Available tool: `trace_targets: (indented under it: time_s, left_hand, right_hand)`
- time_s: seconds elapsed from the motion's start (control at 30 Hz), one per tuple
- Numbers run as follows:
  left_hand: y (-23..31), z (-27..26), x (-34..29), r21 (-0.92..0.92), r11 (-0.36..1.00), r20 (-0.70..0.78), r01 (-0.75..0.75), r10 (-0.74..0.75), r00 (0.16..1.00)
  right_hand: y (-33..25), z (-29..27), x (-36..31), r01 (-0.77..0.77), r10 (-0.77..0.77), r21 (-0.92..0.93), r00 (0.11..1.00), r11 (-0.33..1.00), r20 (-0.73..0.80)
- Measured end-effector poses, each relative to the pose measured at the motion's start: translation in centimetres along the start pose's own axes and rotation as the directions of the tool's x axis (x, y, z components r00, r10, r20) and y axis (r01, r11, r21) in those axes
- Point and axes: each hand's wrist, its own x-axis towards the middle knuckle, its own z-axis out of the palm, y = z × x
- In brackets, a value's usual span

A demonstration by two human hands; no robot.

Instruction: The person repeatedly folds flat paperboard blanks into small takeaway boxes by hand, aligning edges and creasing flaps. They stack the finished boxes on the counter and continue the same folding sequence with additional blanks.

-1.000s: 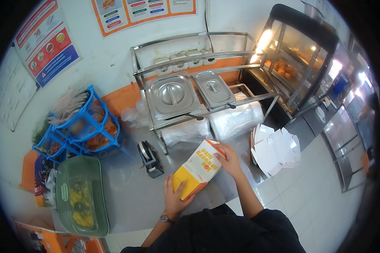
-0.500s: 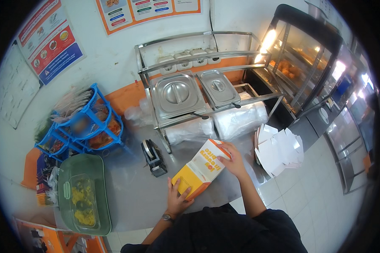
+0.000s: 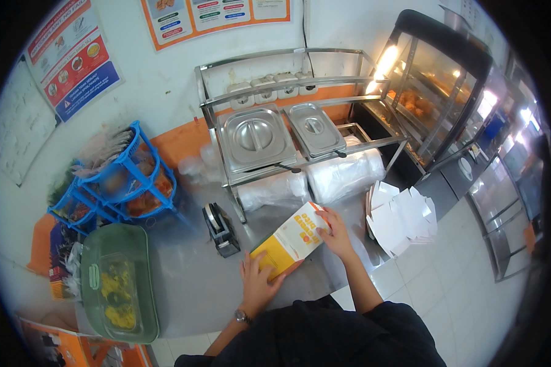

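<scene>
A yellow, white and orange cardboard food box [image 3: 295,238] lies slanted across the steel counter in front of me. My left hand [image 3: 260,278] grips its near, yellow end, fingers bent over the top face. At the far, white end, my right hand [image 3: 335,232] holds the right edge, with fingers curled around the corner. The box's underside is hidden. A black tape dispenser [image 3: 221,229] stands just left of the box. To the right, a stack of white unfolded cartons [image 3: 403,220] sits at the counter's edge.
Behind the box, a steel rack [image 3: 373,145] carries two lidded pans [image 3: 254,139], with rolls of clear plastic bags [image 3: 347,175] beneath. Blue tiered baskets [image 3: 125,177] and a green lidded container [image 3: 150,275] stand left. A lit glass food warmer [image 3: 431,92] is at back right.
The box has shifted slightly, and its yellow end now looks flatter and narrower. My left hand has moved up a little along that end; my right hand still grips the far end.
</scene>
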Motion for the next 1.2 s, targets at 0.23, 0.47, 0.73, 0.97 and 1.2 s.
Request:
trace_targets:
  time_s: [0.23, 0.47, 0.73, 0.97, 1.2]
  left_hand:
    - [3.9, 0.8, 7.5, 0.087, 0.991, 0.177, 0.104, -0.118, 0.977]
    - [3.8, 2.4, 7.8, 0.114, 0.989, 0.206, 0.091, -0.114, 0.972]
    - [5.3, 1.9, 4.8, 0.127, 0.989, 0.166, 0.079, -0.100, 0.981]
    - [5.0, -0.8, 0.7, 0.069, 0.996, 0.206, 0.059, -0.073, 0.976]
    - [5.7, 0.1, 2.9, 0.059, 0.975, 0.264, 0.214, -0.222, 0.939]
  right_hand:
    - [-0.2, 1.2, 0.7, -0.074, 0.063, -0.307, 0.997, 0.949, -0.046]
    - [2.3, 1.6, 1.8, -0.329, 0.338, -0.200, 0.941, 0.923, 0.007]
    - [-0.9, 4.1, 1.5, 0.108, -0.001, -0.577, 0.983, 0.810, 0.183]
    - [-3.7, 2.2, -2.3, 0.084, -0.097, -0.293, 0.995, 0.952, -0.029]
    - [-6.4, 1.8, -1.2, -0.144, 0.168, -0.194, 0.979, 0.970, 0.112]
